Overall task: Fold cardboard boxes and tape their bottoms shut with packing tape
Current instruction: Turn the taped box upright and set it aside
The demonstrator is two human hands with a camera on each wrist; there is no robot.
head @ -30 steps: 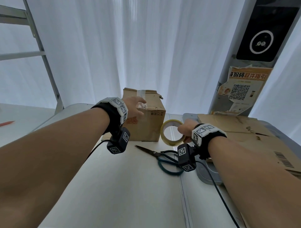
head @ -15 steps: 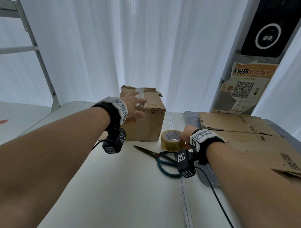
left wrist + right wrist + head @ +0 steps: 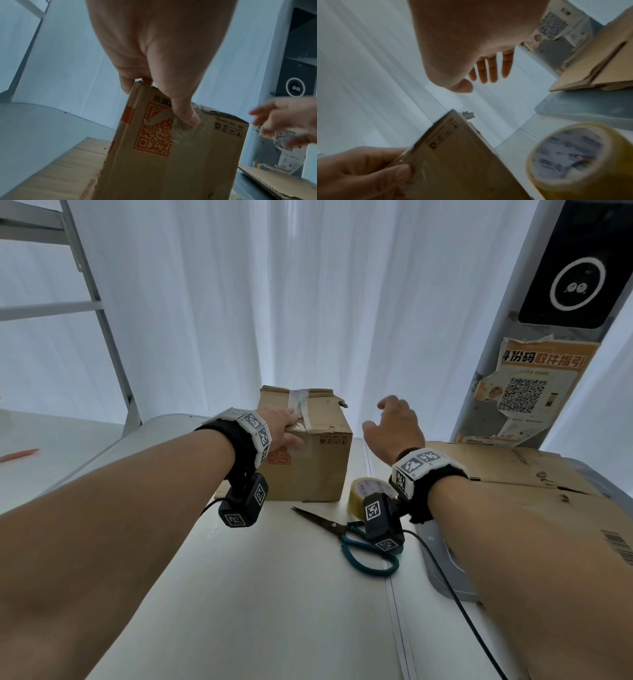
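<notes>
A brown cardboard box (image 3: 308, 460) stands on the white table (image 3: 274, 594), with a clear tape strip (image 3: 300, 405) running over its top. My left hand (image 3: 286, 428) grips the box's top front edge, fingers over the top. Its thumb (image 3: 187, 116) presses the tape end onto the front face beside an orange QR print (image 3: 154, 129). My right hand (image 3: 394, 422) hovers open and empty in the air right of the box. The yellowish tape roll (image 3: 364, 494) lies on the table below that wrist, and looms blurred in the right wrist view (image 3: 582, 155).
Teal-handled scissors (image 3: 346, 530) lie open in front of the tape roll. Flattened cardboard (image 3: 531, 484) is stacked on a grey bin lid (image 3: 445, 563) at the right. White curtains hang behind, with a metal ladder (image 3: 102, 320) at the left.
My right hand set the tape roll down on the table, let it go and rose empty beside the box. The left hand stayed on the box's front edge.
</notes>
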